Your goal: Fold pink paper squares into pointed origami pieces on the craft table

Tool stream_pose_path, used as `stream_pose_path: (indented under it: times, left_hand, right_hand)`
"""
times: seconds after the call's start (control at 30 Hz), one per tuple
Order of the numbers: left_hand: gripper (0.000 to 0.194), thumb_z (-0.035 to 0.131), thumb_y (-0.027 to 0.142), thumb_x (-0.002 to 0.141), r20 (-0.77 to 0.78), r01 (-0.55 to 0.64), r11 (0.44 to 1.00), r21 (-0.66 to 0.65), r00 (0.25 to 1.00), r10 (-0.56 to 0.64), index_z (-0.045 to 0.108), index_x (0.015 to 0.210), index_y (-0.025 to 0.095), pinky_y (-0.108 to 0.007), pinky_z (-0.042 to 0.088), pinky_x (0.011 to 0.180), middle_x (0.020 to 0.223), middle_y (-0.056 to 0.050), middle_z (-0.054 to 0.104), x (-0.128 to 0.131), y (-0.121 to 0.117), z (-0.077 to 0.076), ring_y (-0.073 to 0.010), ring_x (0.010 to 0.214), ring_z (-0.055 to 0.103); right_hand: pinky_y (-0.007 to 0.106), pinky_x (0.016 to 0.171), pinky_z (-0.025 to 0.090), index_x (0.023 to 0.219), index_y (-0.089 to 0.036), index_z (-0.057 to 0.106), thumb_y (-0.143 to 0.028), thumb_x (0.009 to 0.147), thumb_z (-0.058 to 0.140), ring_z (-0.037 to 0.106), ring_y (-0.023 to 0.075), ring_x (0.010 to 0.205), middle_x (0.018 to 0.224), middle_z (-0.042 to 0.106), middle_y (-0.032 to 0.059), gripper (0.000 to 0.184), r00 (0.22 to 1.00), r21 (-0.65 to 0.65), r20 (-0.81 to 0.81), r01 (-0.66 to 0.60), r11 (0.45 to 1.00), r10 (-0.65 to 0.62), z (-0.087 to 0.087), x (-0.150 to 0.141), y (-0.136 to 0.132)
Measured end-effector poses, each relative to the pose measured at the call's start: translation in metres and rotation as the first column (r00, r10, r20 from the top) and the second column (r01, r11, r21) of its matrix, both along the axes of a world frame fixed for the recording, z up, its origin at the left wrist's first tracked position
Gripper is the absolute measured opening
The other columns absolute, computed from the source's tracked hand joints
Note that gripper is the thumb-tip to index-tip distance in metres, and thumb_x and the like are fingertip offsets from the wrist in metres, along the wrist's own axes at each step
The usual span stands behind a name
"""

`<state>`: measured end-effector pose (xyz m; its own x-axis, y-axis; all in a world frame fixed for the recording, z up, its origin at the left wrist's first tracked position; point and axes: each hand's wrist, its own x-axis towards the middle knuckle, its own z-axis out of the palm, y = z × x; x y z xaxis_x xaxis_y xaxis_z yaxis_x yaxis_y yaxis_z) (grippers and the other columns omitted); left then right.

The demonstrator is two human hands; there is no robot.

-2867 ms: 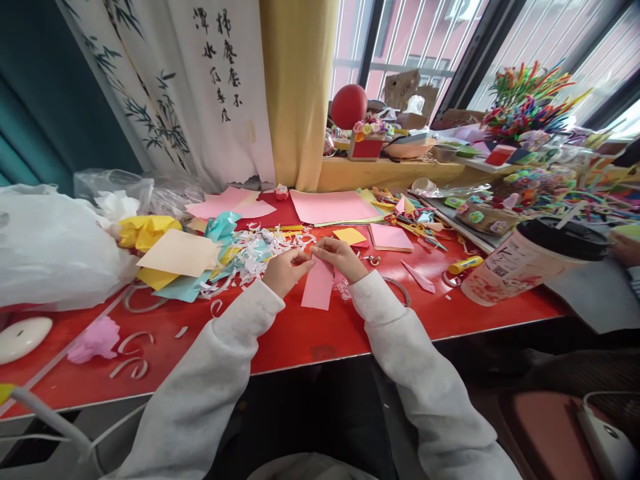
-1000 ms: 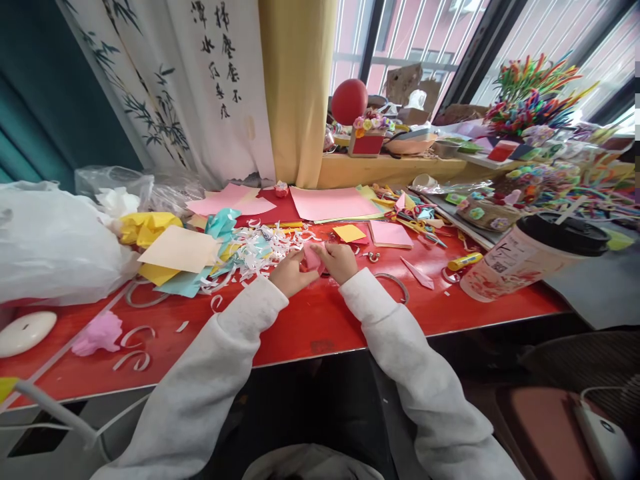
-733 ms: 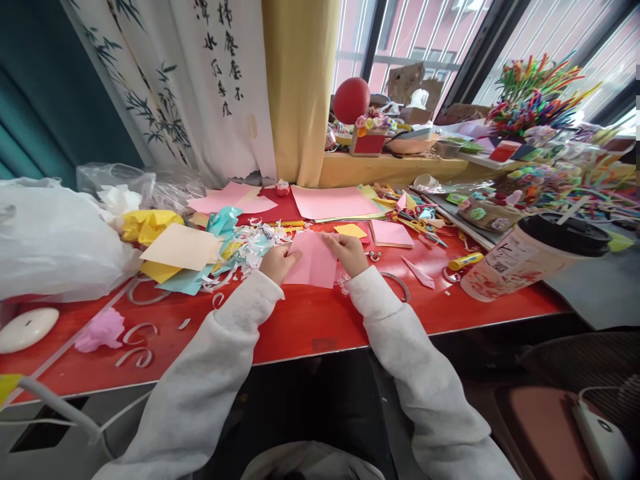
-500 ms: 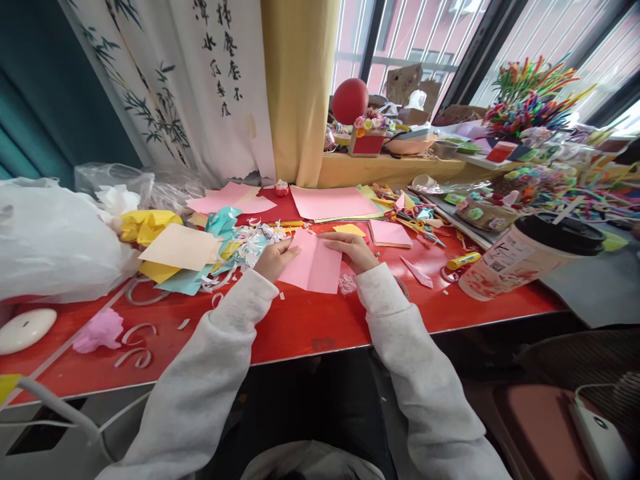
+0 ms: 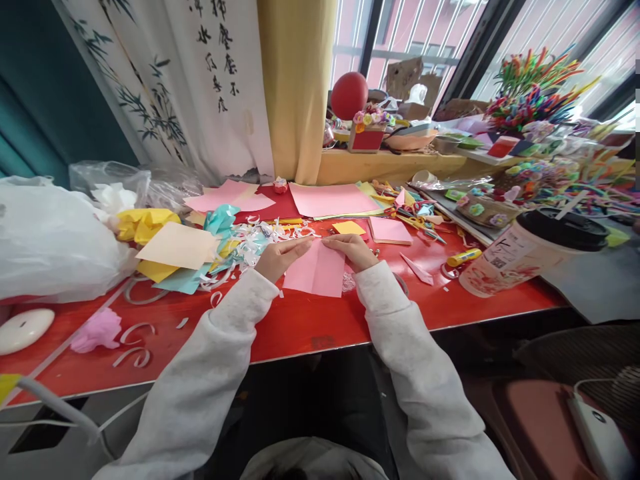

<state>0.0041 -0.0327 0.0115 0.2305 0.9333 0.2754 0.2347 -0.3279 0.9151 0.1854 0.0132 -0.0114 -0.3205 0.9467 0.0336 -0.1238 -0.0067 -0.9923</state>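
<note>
A pink paper square [image 5: 320,271] with a lengthwise crease lies unfolded on the red table [image 5: 295,327], in front of me. My left hand [image 5: 280,257] holds its upper left part, fingers stretched toward the top middle. My right hand [image 5: 353,250] rests on the upper right corner, fingers pointing left along the top edge. The fingertips of both hands nearly meet at the crease. Both arms wear pale grey sleeves.
White and teal paper shreds [image 5: 250,250] and loose sheets [image 5: 177,247] lie to the left, beside plastic bags [image 5: 50,233]. More pink sheets [image 5: 333,199] lie behind. A lidded paper cup [image 5: 530,257] and a glue stick [image 5: 465,257] sit at the right. The windowsill holds craft items.
The pink paper was a narrow folded strip, then bunched small between both hands; it now lies opened out into a creased square, with both hands at its top edge.
</note>
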Motion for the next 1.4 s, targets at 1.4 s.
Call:
stream_pose_path:
  times: [1.4]
  left_hand:
    - [0.045, 0.062, 0.025, 0.064, -0.031, 0.086, 0.985, -0.147, 0.995, -0.092, 0.055, 0.108, 0.019, -0.031, 0.045, 0.075, 0.072, 0.001, 0.061, 0.002, 0.008, -0.019, -0.0128, 0.073, 0.058]
  right_hand:
    - [0.023, 0.052, 0.031, 0.073, -0.011, 0.067, -0.044, 0.060, 0.061, 0.042, 0.0072, 0.054, 0.060, 0.057, 0.0008, 0.036, 0.933, 0.191, 0.360, -0.068, 0.979, -0.006, 0.007, -0.003, -0.008]
